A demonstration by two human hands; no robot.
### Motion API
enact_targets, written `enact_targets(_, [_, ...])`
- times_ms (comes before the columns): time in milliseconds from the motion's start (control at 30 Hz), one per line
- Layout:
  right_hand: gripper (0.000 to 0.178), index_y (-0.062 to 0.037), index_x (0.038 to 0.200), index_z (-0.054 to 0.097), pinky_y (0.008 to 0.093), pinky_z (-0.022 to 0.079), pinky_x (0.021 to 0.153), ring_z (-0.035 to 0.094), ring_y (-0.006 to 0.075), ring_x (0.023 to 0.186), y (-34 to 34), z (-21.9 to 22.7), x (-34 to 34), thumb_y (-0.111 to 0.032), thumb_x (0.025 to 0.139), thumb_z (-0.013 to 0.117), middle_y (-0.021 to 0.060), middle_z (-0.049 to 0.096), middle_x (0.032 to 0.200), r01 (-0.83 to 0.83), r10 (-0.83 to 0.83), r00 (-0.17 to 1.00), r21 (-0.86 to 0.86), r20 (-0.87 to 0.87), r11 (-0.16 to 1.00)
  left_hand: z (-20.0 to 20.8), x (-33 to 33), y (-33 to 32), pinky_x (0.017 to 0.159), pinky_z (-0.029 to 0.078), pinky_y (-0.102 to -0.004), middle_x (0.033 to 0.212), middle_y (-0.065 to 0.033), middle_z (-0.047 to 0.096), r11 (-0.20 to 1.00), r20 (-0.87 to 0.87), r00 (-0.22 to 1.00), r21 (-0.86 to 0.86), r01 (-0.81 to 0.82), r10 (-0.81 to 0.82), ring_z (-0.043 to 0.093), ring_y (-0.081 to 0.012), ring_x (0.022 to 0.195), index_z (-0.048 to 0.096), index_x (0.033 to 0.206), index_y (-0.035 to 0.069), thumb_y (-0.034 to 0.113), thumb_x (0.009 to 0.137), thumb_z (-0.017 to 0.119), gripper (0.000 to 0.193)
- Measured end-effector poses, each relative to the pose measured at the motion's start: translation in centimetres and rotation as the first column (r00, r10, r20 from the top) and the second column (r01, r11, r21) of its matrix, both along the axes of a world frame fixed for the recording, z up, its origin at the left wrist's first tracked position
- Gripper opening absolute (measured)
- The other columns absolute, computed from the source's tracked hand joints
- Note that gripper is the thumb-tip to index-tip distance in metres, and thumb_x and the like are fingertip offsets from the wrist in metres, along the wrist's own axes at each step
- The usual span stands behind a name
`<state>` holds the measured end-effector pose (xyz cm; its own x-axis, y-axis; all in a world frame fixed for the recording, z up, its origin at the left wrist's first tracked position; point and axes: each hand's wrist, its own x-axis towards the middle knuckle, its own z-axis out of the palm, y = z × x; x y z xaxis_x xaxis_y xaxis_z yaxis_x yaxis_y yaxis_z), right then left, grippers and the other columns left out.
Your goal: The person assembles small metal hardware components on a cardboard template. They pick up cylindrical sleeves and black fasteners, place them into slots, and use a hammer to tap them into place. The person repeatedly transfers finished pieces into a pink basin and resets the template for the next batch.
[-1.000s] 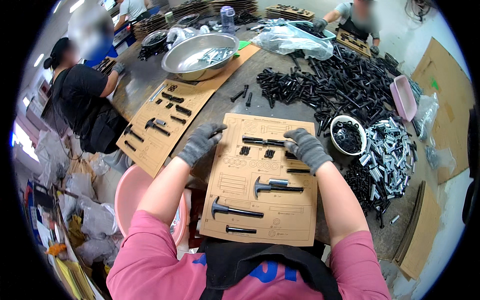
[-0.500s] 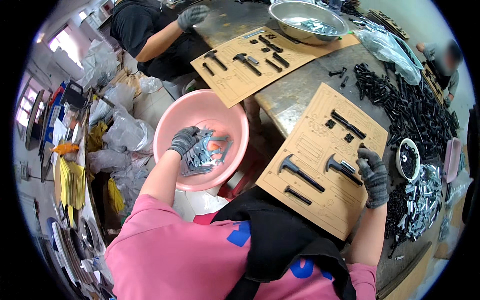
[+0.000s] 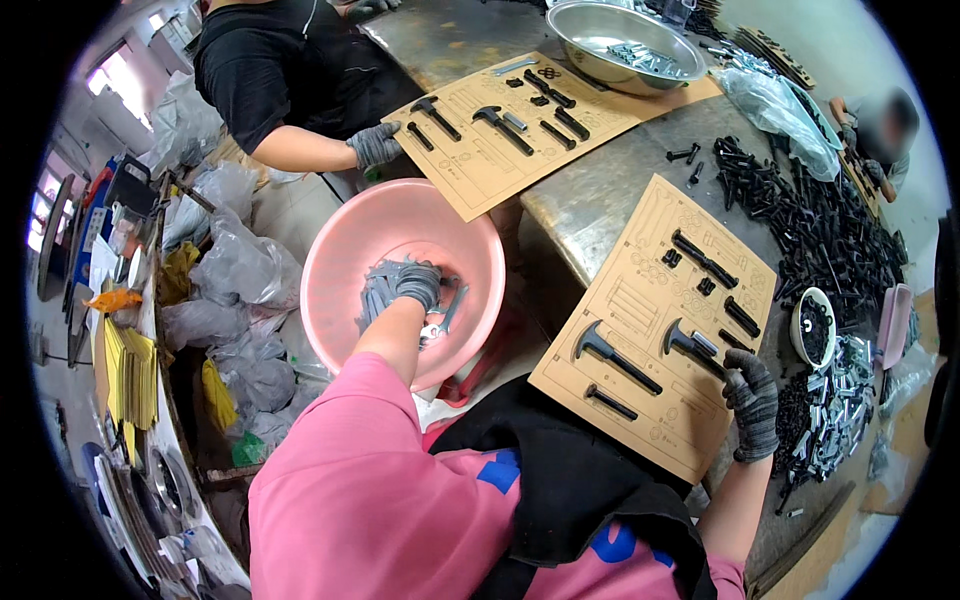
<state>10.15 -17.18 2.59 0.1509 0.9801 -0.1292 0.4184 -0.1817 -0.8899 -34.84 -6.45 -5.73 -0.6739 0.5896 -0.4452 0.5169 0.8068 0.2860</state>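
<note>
My left hand, in a grey glove, reaches down among the flat grey metal wrenches in a round pink basin. Its fingertips are hidden there. At the right edge of a brown printed board, my gloved right hand is closed on the edge with bent fingers. Black hammer-shaped pieces, a short bolt, a long black part, small black pieces and a silver sleeve lie on this board.
A second board with similar parts lies ahead, a co-worker's gloved hand at its edge. A steel bowl of metal pieces stands behind it. Black bolts, a white bowl and silver sleeves are at right. Plastic bags lie left.
My left hand has moved right and deeper into the basin's wrenches. My right hand has slid down the board's edge, uncovering a black bolt. The co-worker's hand has come down to the far board.
</note>
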Motion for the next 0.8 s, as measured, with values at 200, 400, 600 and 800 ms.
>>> enact_targets(200, [0.021,-0.0079,0.100,0.058,0.0189,0.040,0.049,0.047,0.0053,0.058,0.3,-0.3,-0.3,-0.006,0.079,0.055,0.0006,0.055,0.078,0.010,-0.011,0.998,-0.025,-0.058,1.000,-12.8,-3.5,3.4,0.101,0.025,-0.0436,0.108,-0.0100,0.058,0.432,-0.271,0.342,-0.440,0.788,-0.900,0.051,-0.0251,0.107,0.063,0.097,0.011,0.042,0.070,0.058,0.041])
enact_targets(400, [0.021,-0.0072,0.101,0.057,0.0193,0.040,0.050,0.047,0.0056,0.059,0.8,-0.4,-0.9,-0.006,0.080,0.055,0.0002,0.055,0.080,-0.035,0.034,0.999,-0.014,-0.033,0.999,-7.5,-3.2,2.8,0.080,0.043,-0.0416,0.099,-0.0068,0.062,0.515,0.073,0.550,-0.265,0.815,-0.832,0.058,-0.0237,0.092,0.064,0.091,0.017,0.030,0.074,0.056,0.024])
enact_targets(600, [0.021,-0.0075,0.101,0.057,0.0183,0.039,0.049,0.047,0.0051,0.058,0.7,0.1,-1.4,-0.007,0.080,0.056,0.0001,0.055,0.078,-0.028,0.027,0.998,-0.004,-0.050,1.000,-0.7,-2.0,-1.4,0.066,0.047,-0.0399,0.084,-0.0057,0.062,0.370,-0.377,0.289,-0.163,0.914,-0.880,0.061,-0.0262,0.075,0.063,0.080,0.020,0.028,0.071,0.058,0.014])
enact_targets(800, [0.021,-0.0076,0.100,0.058,0.0186,0.039,0.049,0.047,0.0052,0.059,0.4,0.2,-1.2,-0.009,0.080,0.057,-0.0001,0.055,0.078,-0.036,0.036,0.996,0.004,-0.077,0.999,-2.3,-1.4,-4.1,0.074,0.046,-0.0402,0.086,-0.0197,0.060,0.699,-0.588,0.642,0.173,0.694,-0.492,0.060,-0.0300,0.079,0.062,0.090,0.005,0.040,0.062,0.060,0.045])
